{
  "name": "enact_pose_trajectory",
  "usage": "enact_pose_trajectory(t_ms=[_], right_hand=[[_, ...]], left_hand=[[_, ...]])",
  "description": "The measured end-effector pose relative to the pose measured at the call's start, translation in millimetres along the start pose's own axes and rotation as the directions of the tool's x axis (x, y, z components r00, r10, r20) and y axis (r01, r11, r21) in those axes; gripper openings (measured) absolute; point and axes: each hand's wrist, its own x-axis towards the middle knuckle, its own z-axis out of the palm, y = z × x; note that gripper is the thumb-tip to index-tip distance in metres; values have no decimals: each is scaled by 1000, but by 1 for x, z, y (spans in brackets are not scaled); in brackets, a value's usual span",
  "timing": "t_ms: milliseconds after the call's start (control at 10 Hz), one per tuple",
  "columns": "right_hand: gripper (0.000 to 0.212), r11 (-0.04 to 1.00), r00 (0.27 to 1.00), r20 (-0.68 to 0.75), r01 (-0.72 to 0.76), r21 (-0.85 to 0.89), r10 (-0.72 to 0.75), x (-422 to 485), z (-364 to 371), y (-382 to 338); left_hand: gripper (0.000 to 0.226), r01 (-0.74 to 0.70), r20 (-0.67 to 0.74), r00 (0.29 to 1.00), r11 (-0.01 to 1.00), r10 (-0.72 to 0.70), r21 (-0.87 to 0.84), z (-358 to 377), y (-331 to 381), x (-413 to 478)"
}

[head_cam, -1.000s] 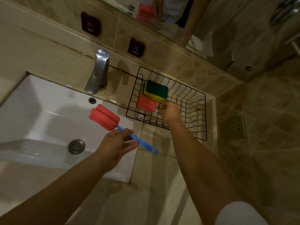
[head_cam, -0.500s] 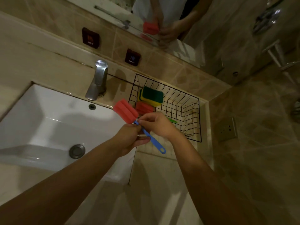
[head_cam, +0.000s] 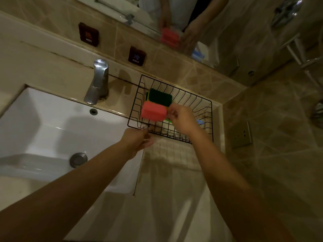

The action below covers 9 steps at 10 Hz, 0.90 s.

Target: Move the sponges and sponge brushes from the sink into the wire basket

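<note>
My right hand (head_cam: 182, 119) pinches the red sponge brush (head_cam: 153, 111) over the wire basket (head_cam: 208, 109); my left hand (head_cam: 138, 141), fingers loosely curled and empty, touches its front rim.

Sink (head_cam: 43, 123): white, bare basin with drain (head_cam: 78, 159); chrome tap (head_cam: 97, 82) behind it. Basket (head_cam: 201, 100): black wire, on the counter right of the sink, holding a green-topped sponge (head_cam: 160, 96). Right hand (head_cam: 182, 120): over the basket, gripping a blue-handled brush (head_cam: 153, 111) with red foam head. Left hand (head_cam: 138, 141): at the basket's near left corner, fingers loosely curled, nothing in it. Wall: HOT (head_cam: 88, 34) and COLD (head_cam: 136, 54) labels; mirror (head_cam: 209, 23) above.
</note>
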Motion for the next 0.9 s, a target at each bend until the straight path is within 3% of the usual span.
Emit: enact_pose_trajectory(t_ms=[100, 300, 600, 800, 900], right_hand=[[15, 994, 991, 123, -40, -100, 52, 4, 28, 23], [12, 993, 967, 232, -91, -70, 105, 28, 59, 47], [4, 986, 962, 261, -117, 118, 83, 44, 79, 58], [5, 978, 967, 204, -178, 109, 153, 32, 65, 45], [8, 971, 982, -34, -179, 157, 186, 11, 55, 20]], left_hand=[[29, 48, -74, 996, 995, -55, -90, -7, -1, 9], [18, 45, -139, 988, 988, -66, -144, -7, 6, 34], [26, 0, -125, 992, 990, -18, -143, -10, -4, 48], [23, 46, -63, 997, 996, -50, -77, -11, 4, 37], [20, 71, -25, 997, 996, -70, 46, -17, 13, 21]])
